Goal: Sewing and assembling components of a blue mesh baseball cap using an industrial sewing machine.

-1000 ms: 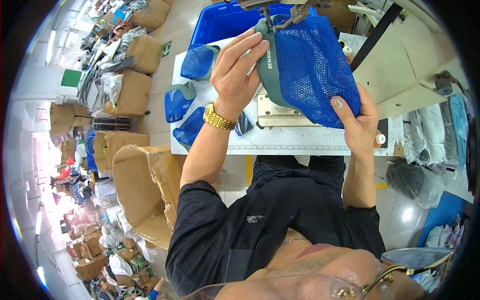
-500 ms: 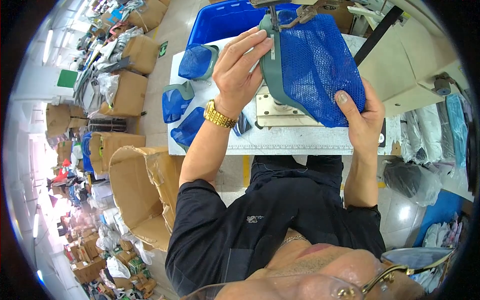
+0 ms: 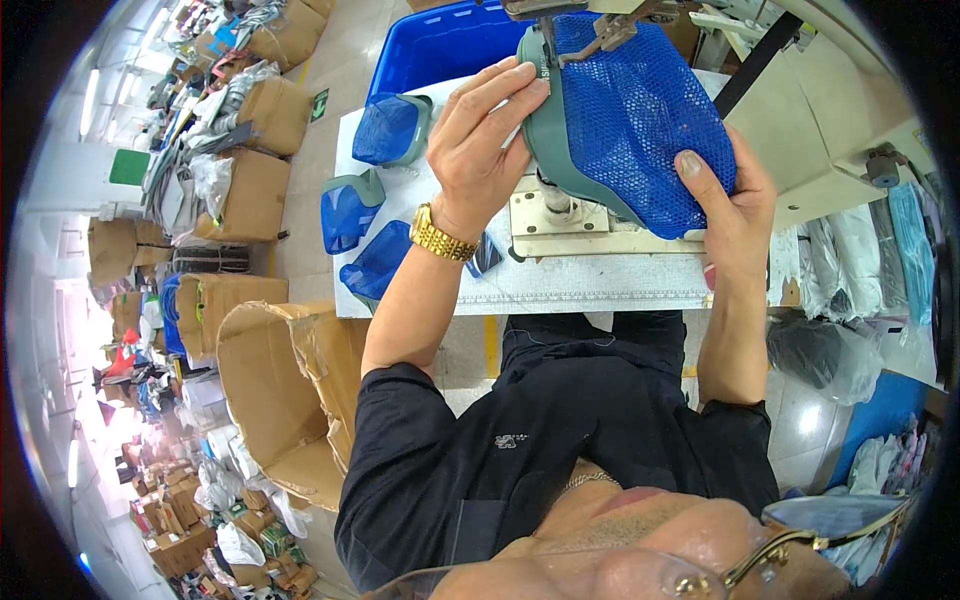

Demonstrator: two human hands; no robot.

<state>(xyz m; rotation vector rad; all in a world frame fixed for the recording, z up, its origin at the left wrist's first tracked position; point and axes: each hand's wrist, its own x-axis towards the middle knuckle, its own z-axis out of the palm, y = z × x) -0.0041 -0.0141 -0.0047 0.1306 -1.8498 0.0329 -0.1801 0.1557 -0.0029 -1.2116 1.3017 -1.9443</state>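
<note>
A blue mesh piece with a grey-green band point(image 3: 637, 121) lies under the needle and foot of a sewing machine point(image 3: 603, 30). My left hand point(image 3: 478, 140) is closed on the band's left side, fingertips just beside the foot, thumb partly hidden. My right hand point(image 3: 735, 195) grips the lower right of the mesh, thumb on top and fingers behind it. Below the piece stands the machine's cream bed point(image 3: 535, 236). Three similar blue mesh pieces with grey-green edges point(image 3: 390, 130) rest on the white table point(image 3: 600, 290) to the left.
Behind the table is a blue plastic tub point(image 3: 420, 45). An open cardboard box point(image 3: 270, 400) stands at lower left. Stacked boxes and bagged goods point(image 3: 270, 110) line the left side. Wrapped rolls point(image 3: 850, 260) lie right of the table; the machine's body point(image 3: 800, 130) rises at upper right.
The mesh piece and my right hand have moved up and slightly right, tilting the piece at the needle. My left hand has shifted slightly right, still on the band.
</note>
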